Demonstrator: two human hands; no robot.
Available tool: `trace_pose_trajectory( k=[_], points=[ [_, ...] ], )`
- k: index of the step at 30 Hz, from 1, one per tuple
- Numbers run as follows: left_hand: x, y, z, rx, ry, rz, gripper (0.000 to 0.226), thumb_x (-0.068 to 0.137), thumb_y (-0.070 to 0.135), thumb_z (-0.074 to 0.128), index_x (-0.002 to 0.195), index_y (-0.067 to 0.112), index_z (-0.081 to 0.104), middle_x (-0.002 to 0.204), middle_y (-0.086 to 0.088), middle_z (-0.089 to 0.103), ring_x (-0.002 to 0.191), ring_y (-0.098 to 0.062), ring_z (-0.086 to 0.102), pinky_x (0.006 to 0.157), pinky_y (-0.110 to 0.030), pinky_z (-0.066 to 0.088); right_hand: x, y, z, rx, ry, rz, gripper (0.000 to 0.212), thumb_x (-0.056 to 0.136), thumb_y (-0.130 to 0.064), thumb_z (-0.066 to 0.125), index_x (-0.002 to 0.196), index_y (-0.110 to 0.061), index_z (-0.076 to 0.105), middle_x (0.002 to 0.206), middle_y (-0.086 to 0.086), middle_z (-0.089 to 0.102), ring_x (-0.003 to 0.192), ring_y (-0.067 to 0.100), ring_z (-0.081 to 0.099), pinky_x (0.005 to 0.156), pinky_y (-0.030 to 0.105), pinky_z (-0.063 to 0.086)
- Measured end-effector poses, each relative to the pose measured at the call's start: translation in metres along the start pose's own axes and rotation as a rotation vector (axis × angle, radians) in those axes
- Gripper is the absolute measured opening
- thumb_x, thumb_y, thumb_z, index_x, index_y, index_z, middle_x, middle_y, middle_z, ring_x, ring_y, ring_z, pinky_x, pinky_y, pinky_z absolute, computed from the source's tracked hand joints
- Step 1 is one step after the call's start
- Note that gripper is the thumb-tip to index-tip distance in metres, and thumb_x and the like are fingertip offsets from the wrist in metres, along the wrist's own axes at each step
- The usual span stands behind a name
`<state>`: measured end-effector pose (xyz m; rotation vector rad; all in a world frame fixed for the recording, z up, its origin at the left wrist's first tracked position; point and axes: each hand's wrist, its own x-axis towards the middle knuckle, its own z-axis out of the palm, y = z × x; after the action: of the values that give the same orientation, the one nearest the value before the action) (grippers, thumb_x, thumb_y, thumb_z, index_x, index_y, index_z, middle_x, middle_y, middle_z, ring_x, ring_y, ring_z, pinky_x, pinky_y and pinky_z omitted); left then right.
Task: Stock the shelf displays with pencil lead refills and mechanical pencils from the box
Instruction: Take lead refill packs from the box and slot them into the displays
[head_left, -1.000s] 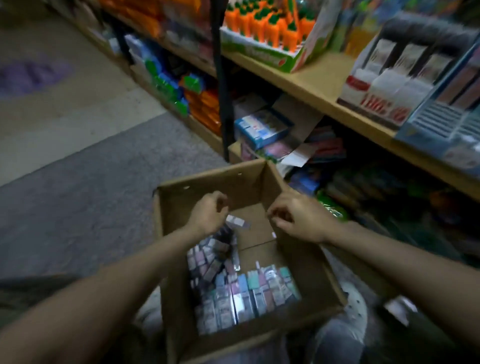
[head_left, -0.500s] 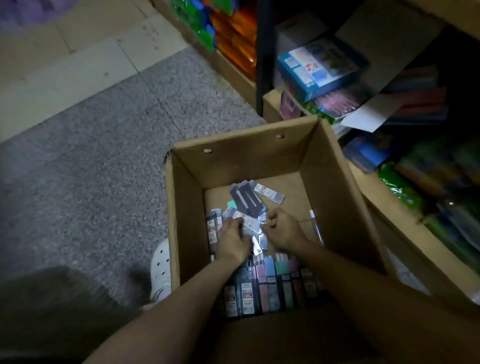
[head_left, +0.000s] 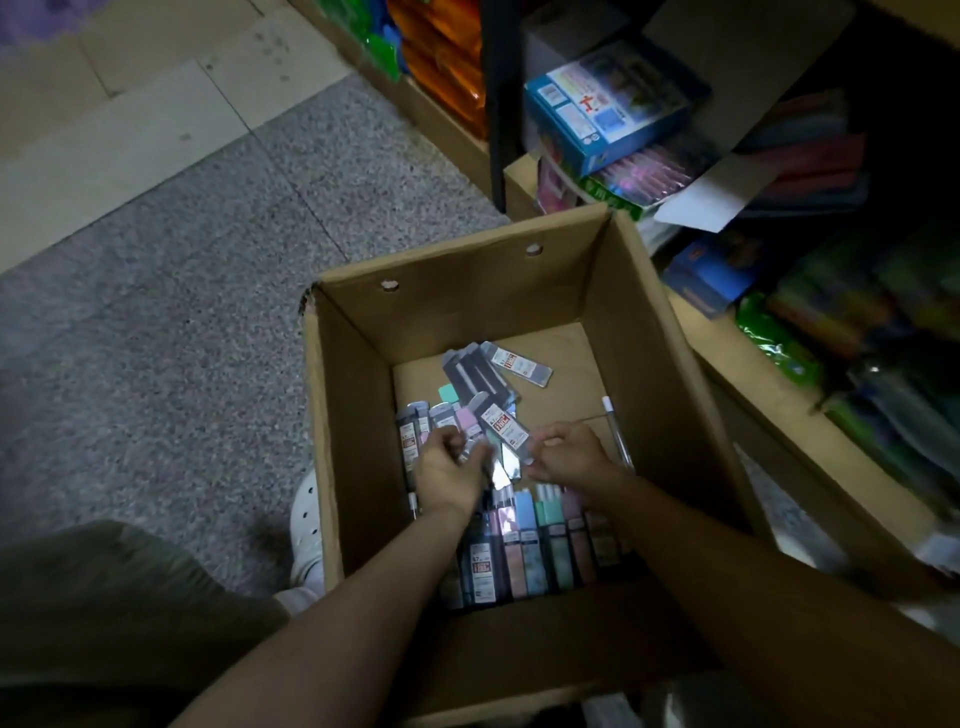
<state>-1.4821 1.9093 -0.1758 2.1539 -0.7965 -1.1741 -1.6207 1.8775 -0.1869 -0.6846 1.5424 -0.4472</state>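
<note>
Cardboard box (head_left: 467, 306) sits on the grey floor (head_left: 182, 312), and I have both hands down inside it. My left hand (head_left: 447, 470) is curled around a few lead refill packs (head_left: 470, 431) near the left wall; my right hand (head_left: 569, 452) pinches one refill pack (head_left: 506, 428) between them. More packs line the near wall, and a mechanical pencil (head_left: 615, 434) lies by the right wall.

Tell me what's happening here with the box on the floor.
A person crouches over an open cardboard box beside the shelves, both hands down inside it. The left hand and right hand are gathering a loose bunch of small lead refill packs. More packs stand in a row nearer the person, and one clear mechanical pencil lies by the right wall. Nothing has gone to the shelf yet.
</note>
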Motion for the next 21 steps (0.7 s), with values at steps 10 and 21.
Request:
trace_pose_trajectory(
  k=[10, 21],
  points=[
    [-0.043, 0.004, -0.011, -0.283, -0.165, -0.206, 0.034, 0.102, 0.018, 0.047, 0.136, 0.017, 0.047, 0.125, -0.012, 0.062, 0.105, -0.030, 0.063, 0.090, -0.049, 0.054, -0.041, 0.014, -0.018, -0.524, -0.212, -0.159, 0.049, 0.071, -0.009, 0.084, 0.116, -0.008, 0.064, 0.090, 0.000, 0.063, 0.087, 0.016, 0.060, 0.079, 0.030, 0.052],
    [-0.042, -0.028, -0.009, -0.007, -0.200, -0.238, 0.025, 0.099, 0.011, 0.052, 0.122, 0.014, 0.058, 0.115, -0.019, 0.065, 0.107, -0.034, 0.063, 0.093, -0.044, 0.053, -0.015, 0.039, 0.005, -1.421, -0.160, -0.466, 0.064, 0.074, -0.042, 0.080, 0.129, -0.021, 0.058, 0.126, 0.008, 0.050, 0.113, 0.026, 0.051, 0.093, 0.037, 0.046]
  ],
)
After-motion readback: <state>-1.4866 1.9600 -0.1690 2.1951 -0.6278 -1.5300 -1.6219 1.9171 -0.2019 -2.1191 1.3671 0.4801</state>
